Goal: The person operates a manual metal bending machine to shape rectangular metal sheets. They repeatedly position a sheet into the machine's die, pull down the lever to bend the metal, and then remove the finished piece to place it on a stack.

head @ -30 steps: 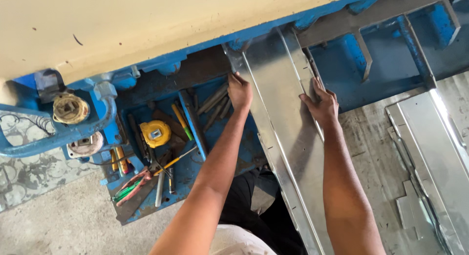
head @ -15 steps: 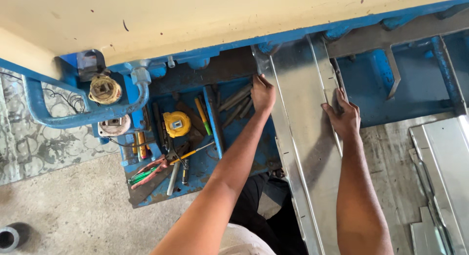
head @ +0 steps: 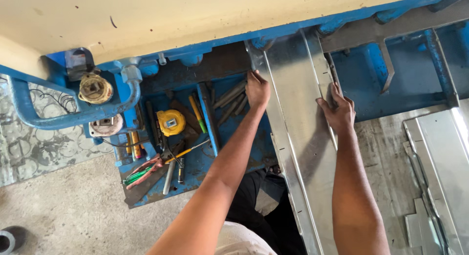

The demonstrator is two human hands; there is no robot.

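Observation:
A long shiny folded sheet-metal piece (head: 299, 133) lies lengthwise from near my body up into a blue machine (head: 391, 74) under its cream housing. My left hand (head: 257, 88) grips the sheet's left edge near the far end. On the raised right edge of the same sheet, my right hand (head: 337, 108) presses with its fingers curled over it. Both forearms stretch forward from the bottom of the view.
A blue tool tray (head: 195, 162) left of the sheet holds a yellow tape measure (head: 171, 122), screwdrivers, pliers and metal rods. A blue pipe guard (head: 73, 119) curves at far left. More bent metal sheets (head: 439, 157) lie on the grey table at right.
The view has shifted, so the tray and machine now appear further right and lower. Both hands keep the same hold on the sheet's edges.

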